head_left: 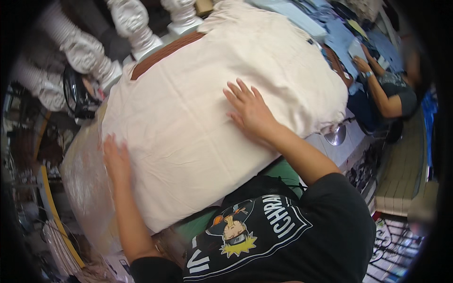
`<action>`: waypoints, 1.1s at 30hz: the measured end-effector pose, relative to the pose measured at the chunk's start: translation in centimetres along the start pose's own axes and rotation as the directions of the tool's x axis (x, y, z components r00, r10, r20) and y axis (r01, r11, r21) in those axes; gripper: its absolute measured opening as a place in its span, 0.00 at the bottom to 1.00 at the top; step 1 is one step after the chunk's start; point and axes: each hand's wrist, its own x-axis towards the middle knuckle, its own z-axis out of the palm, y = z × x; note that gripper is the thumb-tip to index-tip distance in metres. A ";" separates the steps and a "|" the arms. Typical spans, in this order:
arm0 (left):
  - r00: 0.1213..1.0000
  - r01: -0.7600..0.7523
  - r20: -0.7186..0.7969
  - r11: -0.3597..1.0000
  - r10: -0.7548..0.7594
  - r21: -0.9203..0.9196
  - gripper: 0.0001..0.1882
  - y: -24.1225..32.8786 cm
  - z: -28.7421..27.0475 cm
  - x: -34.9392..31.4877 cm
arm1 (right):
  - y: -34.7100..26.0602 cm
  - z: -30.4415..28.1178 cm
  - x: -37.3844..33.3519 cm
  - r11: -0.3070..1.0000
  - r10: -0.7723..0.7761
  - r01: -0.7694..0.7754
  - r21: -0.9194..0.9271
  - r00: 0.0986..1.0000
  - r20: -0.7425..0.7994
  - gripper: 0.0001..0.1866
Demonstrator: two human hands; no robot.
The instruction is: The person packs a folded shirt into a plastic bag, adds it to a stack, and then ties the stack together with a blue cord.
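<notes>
A large cream-coloured cloth [188, 118] lies spread over a table, smooth in the middle and wrinkled toward its right end and lower left. My left hand [116, 158] is at the cloth's left edge, fingers extended and a little blurred. Farther right, my right hand [250, 108] rests on or just above the fabric with its fingers spread. Neither hand grips anything. Whether the right palm presses on the cloth I cannot tell.
White ornate columns [130, 23] stand behind the table beside a brown woven strip [165, 54]. Clear plastic wrap [87, 184] hangs at the left end. On the right, another person [384, 89] handles something pale near blue garments [337, 37].
</notes>
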 end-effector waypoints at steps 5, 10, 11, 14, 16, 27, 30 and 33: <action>0.945 0.165 0.268 0.982 -0.185 0.098 0.31 8.3 0.7 -6.7 | 2.9 0.9 -5.9 0.983 0.183 -0.182 -0.040 0.983 0.025 0.31; 0.958 0.144 0.247 0.989 -0.147 0.027 0.36 5.1 1.2 -7.5 | 3.7 1.2 -5.9 0.976 0.196 -0.187 -0.110 0.977 0.081 0.33; 0.941 0.216 0.256 0.975 -0.222 0.051 0.37 5.3 0.2 -7.5 | 4.4 1.9 -6.6 0.977 0.185 -0.184 -0.103 0.983 -0.002 0.32; 0.941 0.329 -0.068 0.944 -0.331 -0.037 0.27 2.4 -1.8 -11.4 | 4.9 1.8 -6.5 0.963 0.226 -0.216 -0.160 0.973 0.048 0.33; 0.891 0.345 -0.195 0.892 -0.410 -0.293 0.20 2.7 -4.6 -14.0 | 5.1 2.2 -6.5 0.961 0.228 -0.219 -0.170 0.973 0.030 0.33; 0.847 0.361 0.526 0.814 -0.081 -0.455 0.20 10.2 1.2 -28.7 | 5.5 2.8 -6.3 0.970 0.192 -0.185 -0.157 0.981 0.031 0.33; 0.744 0.484 0.496 0.873 -0.448 0.061 0.23 6.5 6.0 -28.4 | 5.5 2.9 -6.2 0.970 0.190 -0.182 -0.161 0.981 0.030 0.33; 0.863 0.320 0.347 0.929 -0.367 0.184 0.26 3.8 7.1 -28.8 | 5.7 3.0 -6.2 0.969 0.182 -0.176 -0.174 0.983 0.016 0.32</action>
